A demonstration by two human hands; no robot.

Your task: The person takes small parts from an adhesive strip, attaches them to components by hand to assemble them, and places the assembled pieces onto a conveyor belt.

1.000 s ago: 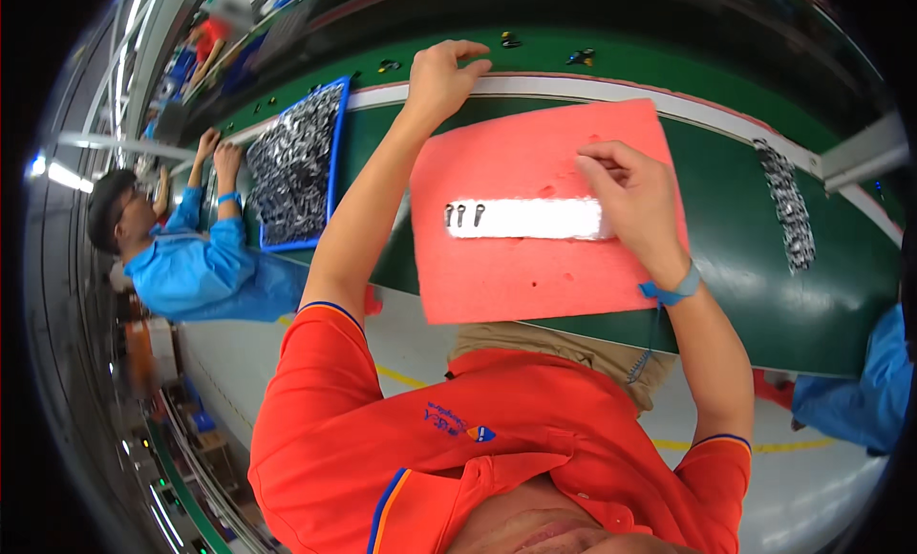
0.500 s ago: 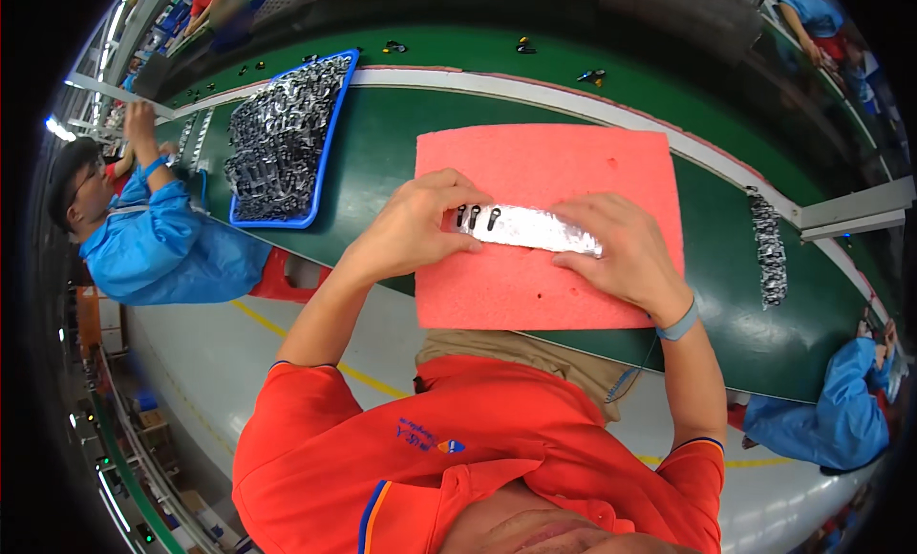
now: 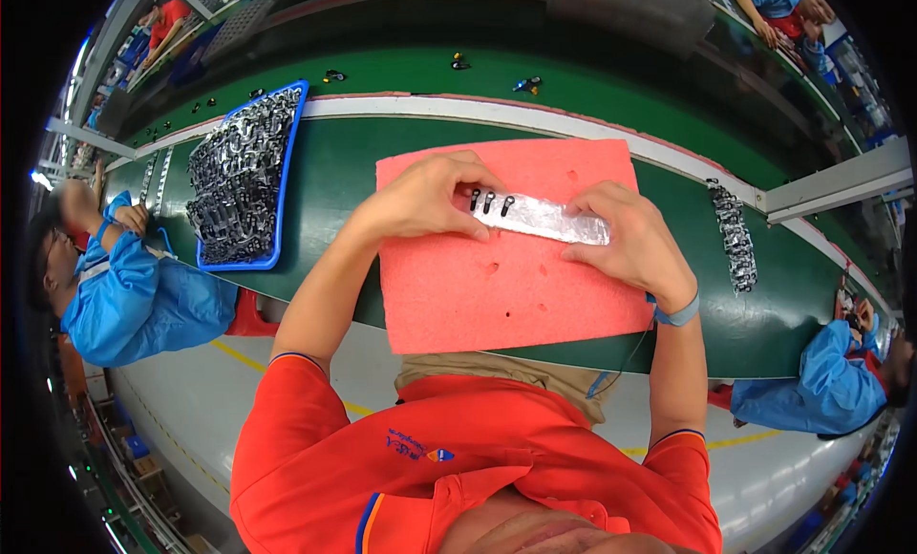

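A flat, shiny silver strip of clear-looking wrap (image 3: 549,220) is held level over a pink foam sheet (image 3: 449,310). Three small black parts (image 3: 490,204) with rounded heads stand side by side near its left end. My left hand (image 3: 430,199) is closed on that end, thumb below and fingers above. At the other end, my right hand (image 3: 635,237) grips the strip between thumb and fingers, a grey-blue band round the wrist. Whether the strip touches the foam I cannot tell.
On the green table (image 3: 334,181), a blue tray (image 3: 285,186) heaped with black and silver pieces stands at left. A row of wrapped pieces (image 3: 734,237) lies at right. Small parts (image 3: 527,84) sit on the green belt beyond the white rail. Co-workers in blue sit either side.
The head view has shifted, so the table things appear farther left. Over the foam, both hands and the strip have moved to the right. Both hands still hold the strip.
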